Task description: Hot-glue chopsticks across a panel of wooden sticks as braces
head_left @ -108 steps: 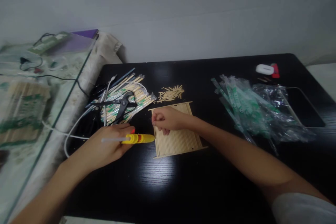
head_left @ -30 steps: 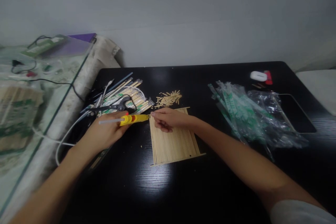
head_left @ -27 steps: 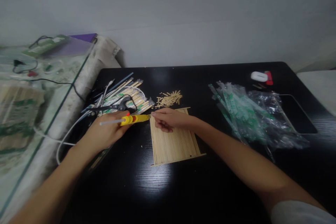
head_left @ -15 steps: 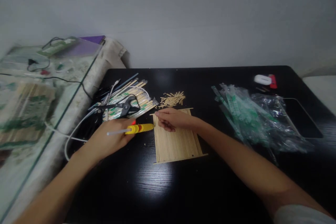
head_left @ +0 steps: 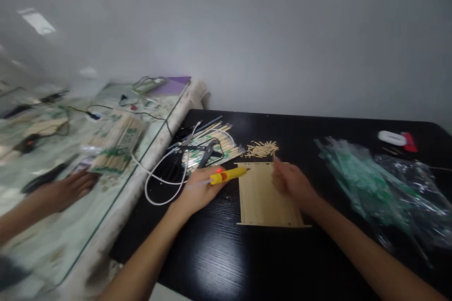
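My left hand (head_left: 196,194) is closed round a yellow glue gun (head_left: 226,176), whose tip points right at the upper left corner of a flat panel of glued bamboo sticks (head_left: 263,200) on the black table (head_left: 219,254). Over the panel's upper right part hovers my right hand (head_left: 291,183), blurred by motion, its fingers reaching toward a small heap of cut stick pieces (head_left: 262,149). Whether it holds anything cannot be made out.
Black cutters (head_left: 206,150) lie on wrapped chopsticks (head_left: 226,143) with a white cable (head_left: 158,186) beside them. Empty plastic wrappers (head_left: 374,183) are piled at the right, a white object (head_left: 391,138) behind. Another person's hand (head_left: 67,189) rests on the glass table (head_left: 52,225) at the left.
The view has swung left and blurred. My right hand has left the panel's upper left corner and moved to its right side. My left hand keeps the glue gun.
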Available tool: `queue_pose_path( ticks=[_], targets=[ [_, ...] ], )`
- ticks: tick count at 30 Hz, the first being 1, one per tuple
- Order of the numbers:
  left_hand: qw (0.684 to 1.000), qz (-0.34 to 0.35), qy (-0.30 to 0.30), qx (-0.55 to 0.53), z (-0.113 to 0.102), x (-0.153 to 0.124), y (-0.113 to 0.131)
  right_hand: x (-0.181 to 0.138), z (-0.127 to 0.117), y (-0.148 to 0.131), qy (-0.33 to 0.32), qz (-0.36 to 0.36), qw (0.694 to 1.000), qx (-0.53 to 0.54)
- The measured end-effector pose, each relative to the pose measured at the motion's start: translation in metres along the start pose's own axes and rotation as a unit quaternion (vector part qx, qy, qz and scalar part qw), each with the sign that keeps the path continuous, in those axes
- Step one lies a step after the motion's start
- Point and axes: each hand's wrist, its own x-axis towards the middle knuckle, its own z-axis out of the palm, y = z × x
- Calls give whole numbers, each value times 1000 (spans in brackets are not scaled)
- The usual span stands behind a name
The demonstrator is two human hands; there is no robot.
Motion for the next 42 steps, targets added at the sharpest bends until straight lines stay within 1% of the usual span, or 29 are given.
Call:
queue_pose_path(
  ticks=[2, 6, 9, 13, 19, 24, 31, 37, 42],
  targets=[
    [1000, 5, 22, -4, 17, -1, -6, -22, -11, 7, 86, 16, 996, 6],
    [999, 23, 22, -6, 45, -3, -20, -59, -25, 15, 201, 19, 979, -36],
    [1000, 21, 22, -1, 56, -3, -28, -69, -31, 15, 266, 0, 964, -29],
    [999, -1, 54, -2, 58, -2, -32, -63, -36, 14, 297, -40, 953, -32],
    [993, -28, 110, -24, 56, -1, -31, -57, -39, 22, 291, -50, 952, -74],
    [990, -43, 126, -45, 56, -1, -30, -59, -40, 25, 288, -39, 954, -72],
    [985, -58, 152, -63, 57, -2, -30, -62, -35, 21, 292, -29, 953, -75],
    [985, -66, 148, -66, 56, -2, -28, -63, -30, 13, 290, -19, 952, -94],
    [986, -67, 140, -63, 56, -2, -28, -62, -33, 17, 290, -2, 953, -91]
  ],
)
